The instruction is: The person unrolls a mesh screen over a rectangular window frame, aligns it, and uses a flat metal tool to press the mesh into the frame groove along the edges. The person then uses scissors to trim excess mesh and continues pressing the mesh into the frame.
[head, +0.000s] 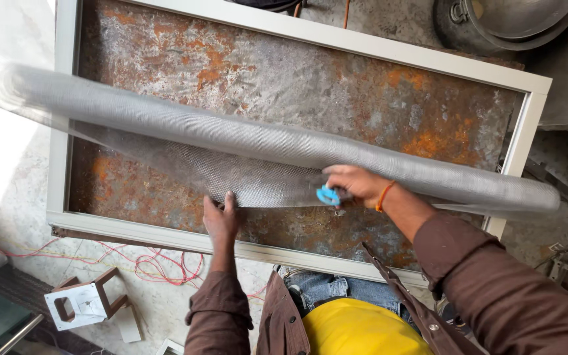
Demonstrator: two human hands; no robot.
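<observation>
Mesh sheet [258,181] under left fingers [221,213], right fingers [343,181] pinching blue tool [327,195]

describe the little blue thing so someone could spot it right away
Start at the white rectangular frame lying over the rusty metal sheet, then follow the grey mesh roll across it. The small blue tool sits in the right hand, the only bright blue object.

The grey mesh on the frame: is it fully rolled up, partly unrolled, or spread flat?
Partly unrolled. Most of the mesh is a long roll across the pale frame; a loose flap lies under the left hand and right hand.
</observation>
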